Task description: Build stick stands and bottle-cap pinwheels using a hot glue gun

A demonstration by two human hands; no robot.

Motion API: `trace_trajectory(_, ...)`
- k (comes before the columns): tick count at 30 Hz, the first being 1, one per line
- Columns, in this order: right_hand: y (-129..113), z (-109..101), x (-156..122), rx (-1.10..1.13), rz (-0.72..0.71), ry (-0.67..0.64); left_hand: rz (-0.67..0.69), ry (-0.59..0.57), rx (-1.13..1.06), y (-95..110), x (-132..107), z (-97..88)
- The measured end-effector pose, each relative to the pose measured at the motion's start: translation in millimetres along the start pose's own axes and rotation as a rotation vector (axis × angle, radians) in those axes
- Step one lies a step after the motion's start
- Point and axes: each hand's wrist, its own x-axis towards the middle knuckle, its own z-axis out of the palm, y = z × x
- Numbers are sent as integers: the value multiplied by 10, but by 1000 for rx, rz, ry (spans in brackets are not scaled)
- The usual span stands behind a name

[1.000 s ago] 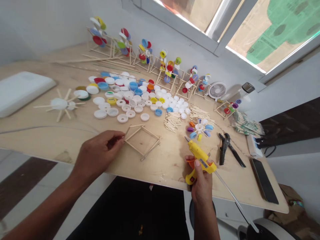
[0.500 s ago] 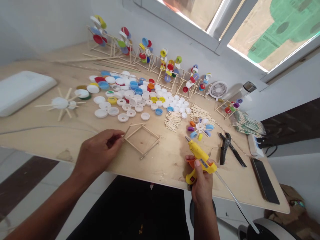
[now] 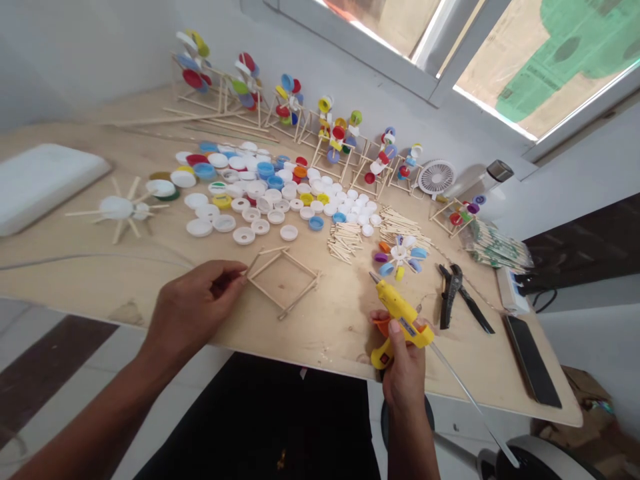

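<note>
Only view shifts slightly | left hand (image 3: 197, 300) pinches stick frame (image 3: 265, 293) | right hand (image 3: 407, 370) wraps glue gun (image 3: 397, 301) at near edge of surface (image 3: 337, 327)

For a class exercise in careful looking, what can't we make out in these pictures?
- Head view: label lettering on the yellow plastic glue gun, too small and blurred.
- Head view: some fingers of the right hand, hidden behind the gun.
- Head view: part of the white rectangular slab, cut off by the left edge.

White fan (image 3: 436, 178) near a silver-capped bottle (image 3: 494, 177), dark phone (image 3: 533, 361) beside a power strip (image 3: 512, 293)
</note>
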Motion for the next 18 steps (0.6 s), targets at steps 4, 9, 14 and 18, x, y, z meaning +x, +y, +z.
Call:
trace_trajectory(4, -2, 2, 4, 22, -5, -7, 4, -1, -3, -8, 3, 5)
trace_trajectory(9, -16, 4, 3, 21, 2, -15, -9, -16, -5, -5, 6, 12)
trace_trajectory(14, -36, 7, 4, 16, 1, -21, -20, -45, -2, -17, 18, 16)
trace_trajectory(18, -32, 3, 5, 24, 9, -36, -34, -66, -9, -48, 38, 10)
